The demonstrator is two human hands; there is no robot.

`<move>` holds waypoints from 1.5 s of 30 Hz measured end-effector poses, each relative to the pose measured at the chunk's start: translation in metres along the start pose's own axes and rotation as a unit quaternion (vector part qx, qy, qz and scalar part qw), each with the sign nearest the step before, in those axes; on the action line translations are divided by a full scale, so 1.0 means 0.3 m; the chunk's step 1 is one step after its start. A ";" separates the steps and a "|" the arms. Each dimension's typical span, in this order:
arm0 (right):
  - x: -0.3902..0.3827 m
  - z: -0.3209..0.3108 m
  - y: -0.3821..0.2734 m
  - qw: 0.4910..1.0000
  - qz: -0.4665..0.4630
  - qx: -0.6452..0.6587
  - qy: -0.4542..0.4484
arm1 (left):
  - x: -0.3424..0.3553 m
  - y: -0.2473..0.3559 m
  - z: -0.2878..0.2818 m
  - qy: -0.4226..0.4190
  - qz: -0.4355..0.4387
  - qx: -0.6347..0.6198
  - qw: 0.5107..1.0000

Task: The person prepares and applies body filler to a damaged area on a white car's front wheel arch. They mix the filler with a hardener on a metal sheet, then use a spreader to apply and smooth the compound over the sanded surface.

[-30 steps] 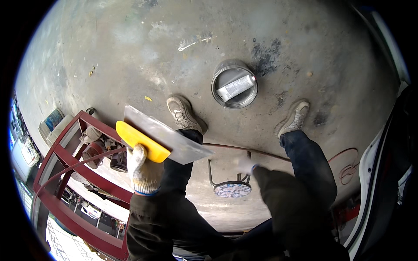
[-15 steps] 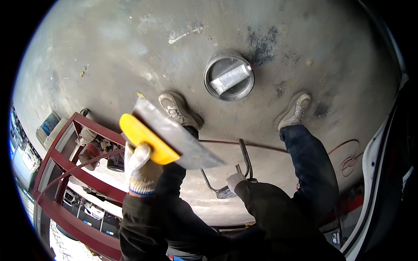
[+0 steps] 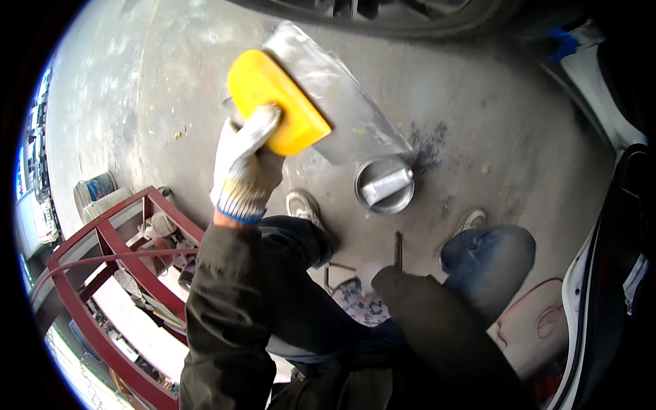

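My left hand (image 3: 246, 157), in a white knitted glove, is closed on a wide putty knife with a yellow handle (image 3: 273, 99) and a broad smeared metal blade (image 3: 342, 102). The blade stretches toward a round metal can (image 3: 357, 191) on the floor, with a pale tube (image 3: 388, 186) lying across its top. Low in the middle, my right hand (image 3: 370, 275) is a gloved blur beside a small stool with a floral seat (image 3: 359, 304) and dark metal legs (image 3: 398, 249). The sleeve partly covers that hand, so its fingers cannot be made out.
On the left stands a dark red metal frame (image 3: 123, 249) with cans and tools in it. Containers (image 3: 99, 191) sit behind it. A vehicle wheel (image 3: 410, 14) crosses the far edge, a white car door edge (image 3: 581, 301) lies right, and a thin red hose (image 3: 526, 307) curls on the floor.
My left hand has moved farther forward with the putty knife. The stool has turned so its floral seat shows. The view has tilted up, bringing in the wheel, and my knees are more bent.
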State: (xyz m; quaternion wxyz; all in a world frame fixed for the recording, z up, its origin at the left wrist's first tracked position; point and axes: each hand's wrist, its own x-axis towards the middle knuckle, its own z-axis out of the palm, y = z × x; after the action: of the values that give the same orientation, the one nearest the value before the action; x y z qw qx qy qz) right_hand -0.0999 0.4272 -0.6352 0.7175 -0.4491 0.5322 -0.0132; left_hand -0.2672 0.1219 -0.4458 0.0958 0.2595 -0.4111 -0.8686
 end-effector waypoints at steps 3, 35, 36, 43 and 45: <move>0.045 -0.026 -0.023 0.993 0.030 -0.088 -0.073 | 0.082 0.018 0.010 -0.016 0.012 0.030 0.999; -0.389 -0.285 -0.260 0.812 -0.058 0.244 0.527 | -0.742 0.072 -0.122 -0.019 0.075 -0.039 0.996; -0.435 -0.332 -0.300 0.686 -0.177 0.468 0.528 | -0.804 0.122 -0.137 -0.006 0.049 -0.033 0.998; -0.659 -0.392 -0.727 0.768 -0.390 0.470 0.193 | -0.920 0.194 -0.083 0.069 0.123 0.244 0.959; -0.591 -0.367 -0.788 0.711 -0.372 0.518 0.297 | -0.909 0.178 -0.100 0.141 0.129 0.314 0.930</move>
State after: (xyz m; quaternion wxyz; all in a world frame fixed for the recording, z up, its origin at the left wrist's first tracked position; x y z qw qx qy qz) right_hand -0.1535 0.3050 -0.3496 0.5798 -0.1417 0.4172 -0.6853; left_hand -0.0229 0.1711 -0.3193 0.1779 0.3403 -0.6750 -0.6301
